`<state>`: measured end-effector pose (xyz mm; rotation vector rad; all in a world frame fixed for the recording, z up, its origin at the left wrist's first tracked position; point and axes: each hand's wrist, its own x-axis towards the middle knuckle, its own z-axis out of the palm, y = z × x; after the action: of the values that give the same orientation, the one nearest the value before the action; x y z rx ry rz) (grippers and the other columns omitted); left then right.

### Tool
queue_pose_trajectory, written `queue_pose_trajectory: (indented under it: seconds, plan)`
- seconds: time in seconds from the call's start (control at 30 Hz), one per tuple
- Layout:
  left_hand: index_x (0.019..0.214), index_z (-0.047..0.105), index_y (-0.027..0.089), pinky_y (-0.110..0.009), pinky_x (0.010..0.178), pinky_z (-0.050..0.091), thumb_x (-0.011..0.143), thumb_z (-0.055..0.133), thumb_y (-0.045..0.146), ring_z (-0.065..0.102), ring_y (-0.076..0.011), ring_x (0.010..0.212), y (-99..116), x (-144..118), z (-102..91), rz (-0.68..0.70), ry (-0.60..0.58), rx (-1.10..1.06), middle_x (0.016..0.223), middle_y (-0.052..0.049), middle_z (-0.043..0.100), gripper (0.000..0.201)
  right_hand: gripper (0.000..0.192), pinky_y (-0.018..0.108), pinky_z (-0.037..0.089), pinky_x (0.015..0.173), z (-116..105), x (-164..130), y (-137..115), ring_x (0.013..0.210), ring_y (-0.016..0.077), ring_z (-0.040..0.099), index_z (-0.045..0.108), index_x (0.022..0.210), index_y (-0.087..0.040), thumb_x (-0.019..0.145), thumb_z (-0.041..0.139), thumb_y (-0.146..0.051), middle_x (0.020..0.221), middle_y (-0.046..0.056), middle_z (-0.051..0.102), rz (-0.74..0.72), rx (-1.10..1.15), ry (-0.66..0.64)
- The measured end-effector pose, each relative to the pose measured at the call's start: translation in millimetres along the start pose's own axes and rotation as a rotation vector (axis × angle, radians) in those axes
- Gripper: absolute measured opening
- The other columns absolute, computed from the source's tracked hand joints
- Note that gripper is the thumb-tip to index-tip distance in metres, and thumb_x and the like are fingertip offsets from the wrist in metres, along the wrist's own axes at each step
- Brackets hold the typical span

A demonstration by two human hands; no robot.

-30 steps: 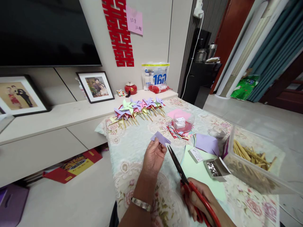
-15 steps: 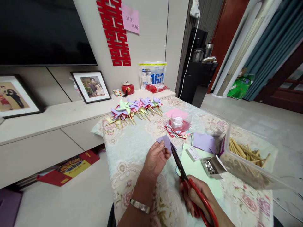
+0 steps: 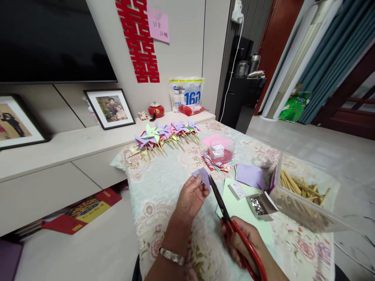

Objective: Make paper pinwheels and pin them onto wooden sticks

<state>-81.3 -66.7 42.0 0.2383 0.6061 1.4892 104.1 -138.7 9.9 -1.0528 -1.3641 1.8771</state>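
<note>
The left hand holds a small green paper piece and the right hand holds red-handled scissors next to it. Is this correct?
Not quite. The paper piece in the left hand is purple, not green, as the head view shows. The right hand does hold the red-handled scissors next to it.

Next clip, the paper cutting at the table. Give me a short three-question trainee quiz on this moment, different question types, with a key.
1. True or false: the left hand pinches a folded purple paper.
2. Which does the right hand hold? A) a glue stick B) red-handled scissors C) a wooden stick
3. Fill in: the wooden sticks lie in a clear plastic ____ at the right of the table.

Key
1. True; the scissor blades sit right beside the paper's edge.
2. B
3. box; finished paper pinwheels lie at the table's far end instead.
</note>
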Motion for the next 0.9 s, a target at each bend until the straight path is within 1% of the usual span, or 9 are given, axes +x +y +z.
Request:
queue_pose_trajectory:
  seconds: [0.17, 0.27, 0.37, 0.47, 0.57, 0.6, 0.63, 0.73, 0.9]
  plan:
    - [0.076, 0.056, 0.017, -0.02, 0.048, 0.041, 0.065, 0.087, 0.019, 0.058, -0.0095, 0.053, 2.2, -0.1, 0.4, 0.047, 0.008, 0.011, 0.062, 0.003, 0.061, 0.033, 0.056, 0.019, 0.023, 0.038, 0.3, -3.9, -2.9, 0.041, 0.0049, 0.028, 0.059, 0.093, -0.017, 0.082, 0.06, -0.072, 0.057, -0.008, 0.039, -0.028, -0.031, 0.028]
    - [0.074, 0.056, 0.017, -0.02, 0.047, 0.041, 0.065, 0.089, 0.026, 0.058, -0.0098, 0.052, 1.6, 0.7, 1.1, 0.13, 0.025, 0.086, 0.058, 0.004, 0.06, 0.035, 0.053, 0.02, 0.024, 0.038, 2.9, -6.2, -8.1, 0.042, 0.0047, 0.029, 0.058, 0.089, -0.018, 0.076, 0.069, -0.068, 0.06, -0.007, 0.043, -0.037, -0.094, 0.087]
    - [0.073, 0.057, 0.016, -0.022, 0.049, 0.047, 0.066, 0.088, 0.035, 0.062, -0.0126, 0.053, -3.3, 4.6, 1.6, 0.27, 0.066, 0.215, 0.055, 0.002, 0.062, 0.037, 0.048, 0.021, 0.032, 0.041, 7.3, -4.2, -20.2, 0.046, 0.0069, 0.038, 0.058, 0.084, -0.019, 0.07, 0.079, -0.06, 0.066, -0.004, 0.051, -0.097, -0.155, 0.215]
    - [0.077, 0.061, 0.015, -0.027, 0.055, 0.054, 0.067, 0.086, 0.04, 0.069, -0.0173, 0.059, -9.8, 9.5, 1.9, 0.403, 0.1, 0.347, 0.061, -0.001, 0.067, 0.036, 0.043, 0.023, 0.042, 0.047, 10.8, 4.8, -42.4, 0.053, 0.012, 0.051, 0.06, 0.084, -0.019, 0.072, 0.079, -0.055, 0.07, 0.001, 0.061, -0.234, -0.134, 0.327]
    - [0.08, 0.064, 0.015, -0.03, 0.061, 0.058, 0.07, 0.083, 0.038, 0.071, -0.0188, 0.064, -13.8, 11.5, 1.4, 0.487, 0.079, 0.456, 0.067, -0.003, 0.072, 0.032, 0.043, 0.025, 0.048, 0.05, 11.2, 22.0, -68.4, 0.057, 0.0153, 0.06, 0.062, 0.091, -0.018, 0.074, 0.079, -0.053, 0.081, 0.006, 0.07, -0.313, -0.126, 0.548]
    - [0.082, 0.065, 0.015, -0.031, 0.063, 0.059, 0.071, 0.082, 0.037, 0.072, -0.0187, 0.064, -14.4, 11.4, 1.1, 0.507, 0.067, 0.488, 0.069, -0.004, 0.073, 0.03, 0.042, 0.026, 0.05, 0.051, 11.0, 29.0, -75.5, 0.059, 0.0167, 0.063, 0.063, 0.09, -0.018, 0.073, 0.08, -0.052, 0.081, 0.007, 0.071, -0.354, -0.118, 0.592]
    - [0.083, 0.065, 0.015, -0.032, 0.065, 0.059, 0.073, 0.081, 0.036, 0.072, -0.0186, 0.066, -14.8, 11.1, 0.5, 0.526, 0.057, 0.52, 0.071, -0.005, 0.074, 0.028, 0.042, 0.026, 0.051, 0.053, 10.9, 36.2, -81.0, 0.063, 0.0176, 0.066, 0.063, 0.092, -0.018, 0.073, 0.081, -0.05, 0.086, 0.008, 0.073, -0.393, -0.086, 0.609]
    - [0.087, 0.067, 0.016, -0.033, 0.07, 0.06, 0.079, 0.075, 0.031, 0.072, -0.0188, 0.069, -15.2, 9.4, -2.0, 0.584, 0.029, 0.635, 0.076, -0.005, 0.074, 0.019, 0.042, 0.025, 0.053, 0.051, 12.3, 55.2, -87.4, 0.063, 0.0161, 0.068, 0.061, 0.097, -0.019, 0.074, 0.081, -0.048, 0.1, 0.009, 0.074, -0.462, 0.031, 0.601]
    - [0.09, 0.071, 0.02, -0.033, 0.075, 0.058, 0.085, 0.067, 0.022, 0.071, -0.02, 0.08, -14.8, 6.7, -6.4, 0.758, -0.078, 0.869, 0.09, -0.006, 0.07, 0.006, 0.04, 0.025, 0.055, 0.049, 15.9, 67.0, -79.8, 0.062, 0.0164, 0.071, 0.06, 0.096, -0.019, 0.075, 0.081, -0.046, 0.103, 0.009, 0.076, -0.506, 0.14, 0.572]
